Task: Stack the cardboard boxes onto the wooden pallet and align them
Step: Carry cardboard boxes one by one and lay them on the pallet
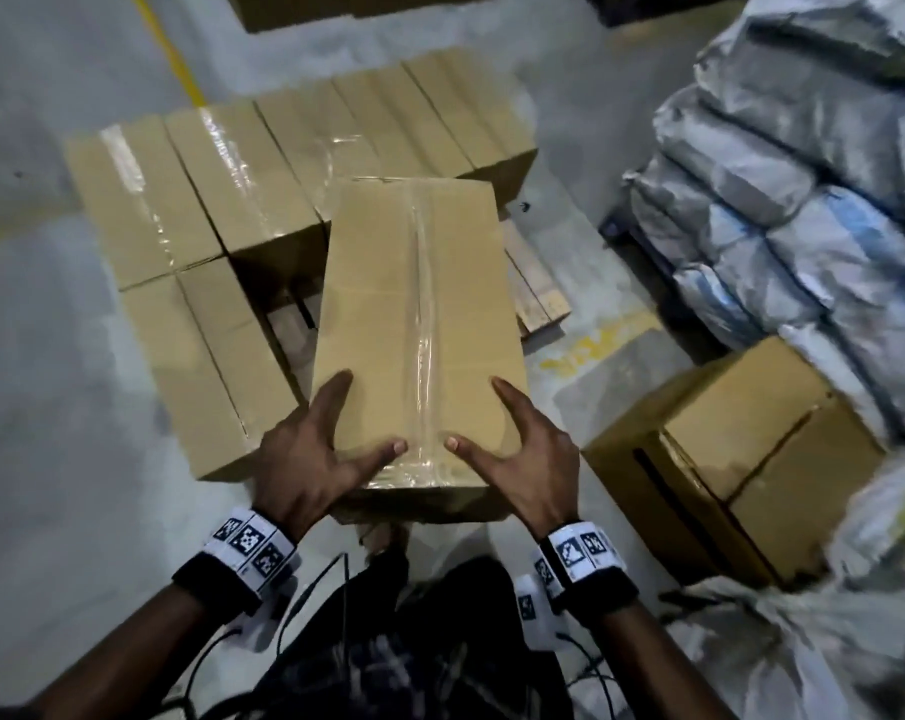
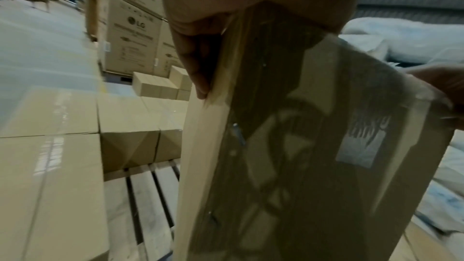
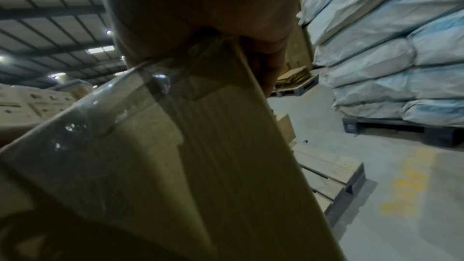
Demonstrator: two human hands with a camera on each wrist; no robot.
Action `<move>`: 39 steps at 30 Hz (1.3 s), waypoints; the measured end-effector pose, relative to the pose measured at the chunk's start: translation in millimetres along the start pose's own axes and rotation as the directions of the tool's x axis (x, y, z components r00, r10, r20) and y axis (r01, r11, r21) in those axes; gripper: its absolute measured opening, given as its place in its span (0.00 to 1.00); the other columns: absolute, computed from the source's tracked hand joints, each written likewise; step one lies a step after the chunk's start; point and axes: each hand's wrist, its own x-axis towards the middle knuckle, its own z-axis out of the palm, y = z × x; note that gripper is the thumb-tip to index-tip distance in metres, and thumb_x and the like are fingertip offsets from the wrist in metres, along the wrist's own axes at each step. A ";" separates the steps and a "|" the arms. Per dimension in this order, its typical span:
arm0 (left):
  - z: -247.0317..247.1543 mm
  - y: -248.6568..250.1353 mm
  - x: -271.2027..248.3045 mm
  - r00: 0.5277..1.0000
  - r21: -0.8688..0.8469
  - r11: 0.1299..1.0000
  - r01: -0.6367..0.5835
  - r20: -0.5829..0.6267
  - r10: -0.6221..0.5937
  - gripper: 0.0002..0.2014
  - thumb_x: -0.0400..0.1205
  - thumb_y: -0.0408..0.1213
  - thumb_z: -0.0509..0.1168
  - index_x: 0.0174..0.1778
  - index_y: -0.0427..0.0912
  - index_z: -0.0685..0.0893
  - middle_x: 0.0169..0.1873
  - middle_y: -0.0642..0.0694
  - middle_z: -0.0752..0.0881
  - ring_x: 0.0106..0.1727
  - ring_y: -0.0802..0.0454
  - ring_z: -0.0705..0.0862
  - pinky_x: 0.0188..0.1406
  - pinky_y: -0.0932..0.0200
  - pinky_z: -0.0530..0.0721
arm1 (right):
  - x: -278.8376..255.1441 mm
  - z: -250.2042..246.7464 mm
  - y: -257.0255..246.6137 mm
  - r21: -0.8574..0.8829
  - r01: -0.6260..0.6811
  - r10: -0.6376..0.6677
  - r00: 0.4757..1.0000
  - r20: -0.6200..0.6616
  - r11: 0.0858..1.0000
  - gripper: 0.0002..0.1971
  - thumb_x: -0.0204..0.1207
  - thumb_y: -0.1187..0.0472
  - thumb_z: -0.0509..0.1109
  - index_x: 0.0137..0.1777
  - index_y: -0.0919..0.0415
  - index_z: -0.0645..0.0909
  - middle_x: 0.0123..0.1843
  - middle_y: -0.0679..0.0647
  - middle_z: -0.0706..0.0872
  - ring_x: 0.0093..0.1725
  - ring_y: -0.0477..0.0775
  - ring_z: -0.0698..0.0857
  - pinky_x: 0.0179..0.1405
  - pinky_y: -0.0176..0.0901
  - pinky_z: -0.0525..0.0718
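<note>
I hold a long taped cardboard box (image 1: 414, 314) at its near end, lengthwise away from me, over the uncovered part of the wooden pallet (image 1: 536, 283). My left hand (image 1: 310, 449) grips its near left corner and my right hand (image 1: 523, 454) grips the near right corner, both thumbs on the top by the tape. In the left wrist view the fingers (image 2: 193, 57) curl round the box (image 2: 288, 146) edge above bare pallet slats (image 2: 143, 205). The right wrist view shows the box (image 3: 200, 156) and the pallet corner (image 3: 331, 172). Several boxes (image 1: 206, 200) stand on the pallet at left and back.
A loose cardboard box (image 1: 725, 459) lies on the floor at my right. Behind it rise stacked grey sacks (image 1: 803, 200) on a dark pallet. A yellow floor line (image 1: 174, 49) runs at the back left. More large cartons (image 2: 133, 33) stand beyond the pallet.
</note>
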 end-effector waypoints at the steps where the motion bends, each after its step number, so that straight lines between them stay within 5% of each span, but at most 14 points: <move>1: 4.8 -1.7 9.3 1.000 -0.017 1.000 0.021 -0.015 -0.021 0.55 0.65 0.86 0.65 0.86 0.65 0.61 0.73 0.44 0.85 0.66 0.38 0.87 0.68 0.42 0.85 | 16.5 5.6 2.9 0.003 0.012 -0.012 1.000 0.026 1.000 0.49 0.60 0.17 0.74 0.83 0.31 0.69 0.77 0.36 0.81 0.75 0.42 0.81 0.70 0.37 0.78; 5: 31.5 -10.2 35.5 0.993 -0.094 0.990 0.106 -0.040 -0.110 0.53 0.66 0.82 0.70 0.86 0.63 0.65 0.72 0.48 0.85 0.68 0.45 0.87 0.67 0.49 0.86 | 69.6 27.9 19.8 0.024 0.055 -0.058 0.991 0.120 0.998 0.45 0.65 0.22 0.76 0.82 0.29 0.69 0.78 0.33 0.80 0.75 0.39 0.79 0.67 0.30 0.72; 8: 62.6 -25.0 59.1 0.979 -0.126 0.976 0.176 -0.078 -0.187 0.50 0.67 0.78 0.74 0.84 0.64 0.70 0.68 0.51 0.88 0.65 0.49 0.88 0.64 0.56 0.85 | 108.6 59.1 40.8 0.050 0.107 -0.113 0.980 0.165 0.993 0.41 0.69 0.25 0.75 0.82 0.33 0.72 0.77 0.34 0.81 0.75 0.40 0.80 0.72 0.37 0.76; 11: 100.7 -50.9 88.4 0.955 -0.089 0.958 0.273 -0.096 -0.282 0.49 0.67 0.81 0.70 0.84 0.67 0.69 0.61 0.51 0.89 0.61 0.47 0.88 0.60 0.51 0.86 | 149.7 104.3 69.0 0.079 0.148 -0.163 0.957 0.241 0.986 0.40 0.71 0.25 0.74 0.82 0.35 0.72 0.78 0.36 0.81 0.75 0.40 0.80 0.73 0.48 0.82; 16: 164.4 -111.5 136.7 0.914 -0.096 0.917 0.386 -0.094 -0.395 0.42 0.71 0.80 0.67 0.83 0.77 0.66 0.49 0.46 0.85 0.58 0.41 0.87 0.57 0.51 0.84 | 205.8 188.9 104.2 0.055 0.169 -0.178 0.920 0.348 0.984 0.42 0.69 0.24 0.74 0.83 0.32 0.69 0.79 0.38 0.81 0.76 0.43 0.80 0.75 0.52 0.81; 21: 220.7 -172.3 172.0 0.888 -0.157 0.892 0.424 -0.122 -0.444 0.42 0.71 0.77 0.69 0.83 0.76 0.66 0.59 0.37 0.86 0.68 0.36 0.84 0.67 0.46 0.83 | 243.8 265.1 131.3 0.046 0.211 -0.212 0.902 0.376 0.976 0.42 0.67 0.26 0.77 0.82 0.31 0.71 0.79 0.36 0.79 0.77 0.41 0.79 0.76 0.45 0.79; 26: 273.9 -223.1 190.8 0.885 -0.169 0.889 0.424 -0.132 -0.447 0.43 0.73 0.76 0.68 0.85 0.77 0.61 0.69 0.31 0.83 0.80 0.32 0.75 0.73 0.40 0.80 | 263.9 332.6 170.3 0.056 0.263 -0.264 0.881 0.393 0.963 0.43 0.66 0.25 0.74 0.83 0.33 0.70 0.81 0.38 0.78 0.79 0.42 0.77 0.76 0.48 0.79; 34: 341.5 -267.1 196.3 0.880 -0.148 0.891 0.430 -0.151 -0.450 0.44 0.73 0.75 0.69 0.86 0.71 0.64 0.66 0.34 0.82 0.64 0.32 0.85 0.59 0.44 0.88 | 273.7 391.0 223.0 0.072 0.306 -0.306 0.850 0.429 0.949 0.43 0.68 0.25 0.77 0.83 0.35 0.72 0.81 0.35 0.77 0.79 0.39 0.76 0.72 0.29 0.71; 39: 373.0 -272.2 190.1 0.881 -0.219 0.882 0.418 -0.141 -0.452 0.42 0.77 0.71 0.69 0.87 0.68 0.65 0.76 0.38 0.77 0.72 0.35 0.82 0.66 0.46 0.84 | 273.8 402.1 248.8 0.013 0.345 -0.311 0.827 0.468 0.938 0.44 0.70 0.21 0.71 0.84 0.37 0.68 0.83 0.37 0.75 0.80 0.40 0.74 0.72 0.28 0.70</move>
